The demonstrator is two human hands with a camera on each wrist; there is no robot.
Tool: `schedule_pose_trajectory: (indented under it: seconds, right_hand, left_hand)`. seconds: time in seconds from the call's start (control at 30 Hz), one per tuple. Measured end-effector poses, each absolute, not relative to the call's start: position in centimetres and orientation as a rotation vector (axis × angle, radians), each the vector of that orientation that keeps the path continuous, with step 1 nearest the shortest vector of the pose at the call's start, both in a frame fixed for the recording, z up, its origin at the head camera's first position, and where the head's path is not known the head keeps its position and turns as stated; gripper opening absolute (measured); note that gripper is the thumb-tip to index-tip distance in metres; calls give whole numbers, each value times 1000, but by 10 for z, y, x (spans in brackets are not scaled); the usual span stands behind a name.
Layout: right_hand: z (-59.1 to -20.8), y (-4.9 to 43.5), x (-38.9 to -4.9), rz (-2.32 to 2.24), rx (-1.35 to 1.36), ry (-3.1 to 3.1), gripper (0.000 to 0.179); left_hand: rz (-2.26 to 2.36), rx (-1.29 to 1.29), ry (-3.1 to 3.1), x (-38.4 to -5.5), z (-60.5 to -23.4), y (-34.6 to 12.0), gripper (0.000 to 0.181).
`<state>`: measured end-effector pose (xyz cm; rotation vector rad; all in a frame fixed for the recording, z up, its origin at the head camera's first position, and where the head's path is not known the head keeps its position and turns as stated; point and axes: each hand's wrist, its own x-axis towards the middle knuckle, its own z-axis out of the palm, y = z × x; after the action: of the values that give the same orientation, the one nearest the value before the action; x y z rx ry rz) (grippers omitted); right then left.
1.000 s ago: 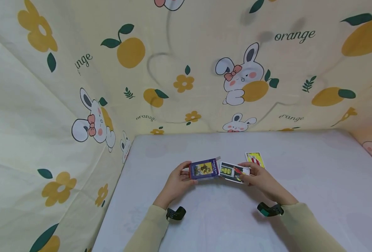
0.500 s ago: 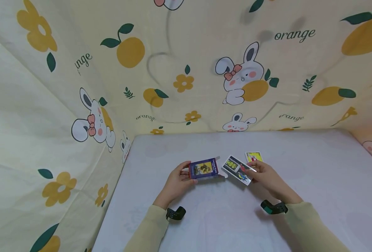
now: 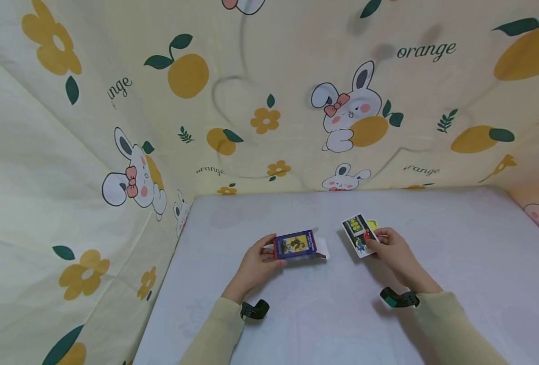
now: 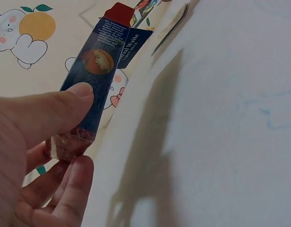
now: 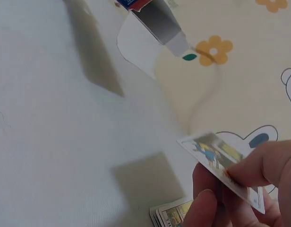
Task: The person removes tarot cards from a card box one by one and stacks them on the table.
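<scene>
My left hand [image 3: 256, 261] grips a dark blue tarot deck box [image 3: 292, 245] by its left end, thumb on its narrow side in the left wrist view. The box's flaps stand open at the right end, and in the right wrist view its grey inside [image 5: 158, 21] shows. My right hand [image 3: 399, 256] pinches a printed tarot card [image 3: 356, 233] between thumb and fingers, tilted above the table. Beneath it lies a small stack of cards [image 5: 173, 216], mostly hidden by the held card and my fingers in the head view.
A white-covered table [image 3: 315, 314] lies under both hands. Behind it and at the left hang cream curtains [image 3: 292, 66] printed with rabbits, oranges and flowers. Each wrist wears a black band, such as the right wristband [image 3: 399, 298].
My right hand has carried the card away from the box's open end, to the right, turning it more upright over the card stack. My left hand and the box have stayed in place.
</scene>
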<state>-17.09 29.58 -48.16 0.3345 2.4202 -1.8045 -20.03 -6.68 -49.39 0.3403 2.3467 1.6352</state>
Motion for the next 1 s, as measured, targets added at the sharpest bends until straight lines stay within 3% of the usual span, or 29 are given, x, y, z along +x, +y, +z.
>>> schedule_pose_trajectory:
  seconds: [0.6,1.0]
  right_hand:
    - [-479,301,-174,-1606,612,2646,43]
    - [-474,298,-178,-1546,596,2675,42]
  left_hand:
    - [1608,309,2362,-199,-494,-66,80]
    - [1615,308,2360,-197,-493,-65,81]
